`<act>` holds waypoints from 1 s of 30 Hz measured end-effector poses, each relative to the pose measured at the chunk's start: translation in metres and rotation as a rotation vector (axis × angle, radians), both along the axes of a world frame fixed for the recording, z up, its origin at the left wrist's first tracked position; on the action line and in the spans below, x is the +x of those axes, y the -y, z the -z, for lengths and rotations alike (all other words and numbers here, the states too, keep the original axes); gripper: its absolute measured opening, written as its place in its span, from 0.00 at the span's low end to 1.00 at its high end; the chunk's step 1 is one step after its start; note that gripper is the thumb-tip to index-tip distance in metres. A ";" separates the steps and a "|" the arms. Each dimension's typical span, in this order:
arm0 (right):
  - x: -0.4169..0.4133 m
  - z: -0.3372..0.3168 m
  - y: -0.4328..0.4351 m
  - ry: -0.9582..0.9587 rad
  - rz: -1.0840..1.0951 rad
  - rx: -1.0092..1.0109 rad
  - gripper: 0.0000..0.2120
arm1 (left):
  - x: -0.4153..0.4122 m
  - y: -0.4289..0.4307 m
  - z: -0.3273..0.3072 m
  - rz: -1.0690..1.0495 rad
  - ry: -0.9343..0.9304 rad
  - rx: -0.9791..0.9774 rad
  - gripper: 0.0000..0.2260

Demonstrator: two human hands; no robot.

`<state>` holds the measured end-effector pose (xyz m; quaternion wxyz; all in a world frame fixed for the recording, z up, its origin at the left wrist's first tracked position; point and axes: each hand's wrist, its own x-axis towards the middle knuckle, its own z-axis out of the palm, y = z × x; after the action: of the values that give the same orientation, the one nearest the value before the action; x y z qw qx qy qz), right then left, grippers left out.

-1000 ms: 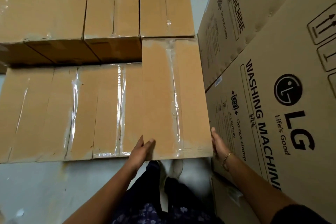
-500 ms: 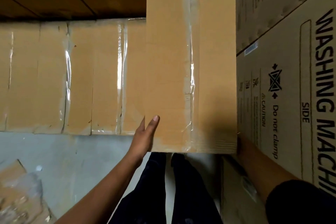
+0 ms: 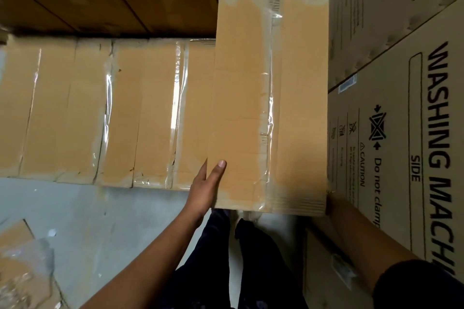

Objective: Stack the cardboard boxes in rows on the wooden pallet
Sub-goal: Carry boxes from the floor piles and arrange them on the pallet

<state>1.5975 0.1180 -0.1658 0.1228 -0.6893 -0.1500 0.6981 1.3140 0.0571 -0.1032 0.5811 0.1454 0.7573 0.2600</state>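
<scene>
Slipped out of sight since a second ago, the right hand is hidden between the cardboard box (image 3: 271,98) and the washing machine carton (image 3: 406,158), so I cannot tell its grip (only the forearm shows). The box lies just left of that carton, touching it. The left hand (image 3: 204,188) grips the box's near corner farthest from the carton, thumb on top.

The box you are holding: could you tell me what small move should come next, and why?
Probably slide the held box slightly forward: its near end seems to overhang the lower row, while the left hand grips its near corner.
</scene>
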 end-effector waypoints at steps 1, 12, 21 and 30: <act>-0.001 -0.006 -0.001 0.000 -0.025 0.028 0.15 | 0.000 -0.001 -0.002 0.005 -0.001 0.007 0.38; 0.001 -0.090 0.017 0.139 -0.056 0.079 0.26 | -0.013 0.011 -0.039 0.163 0.041 -0.020 0.29; -0.010 -0.098 0.056 0.175 -0.017 0.053 0.27 | -0.014 0.037 -0.056 0.151 0.097 -0.039 0.25; -0.013 -0.116 0.070 0.471 -0.312 0.260 0.28 | -0.053 0.065 -0.076 0.219 0.086 0.027 0.26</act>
<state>1.5841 0.0484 -0.0499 0.0634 -0.7794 -0.3662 0.5044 1.2607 -0.0084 -0.0269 0.6359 0.2238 0.7077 0.2114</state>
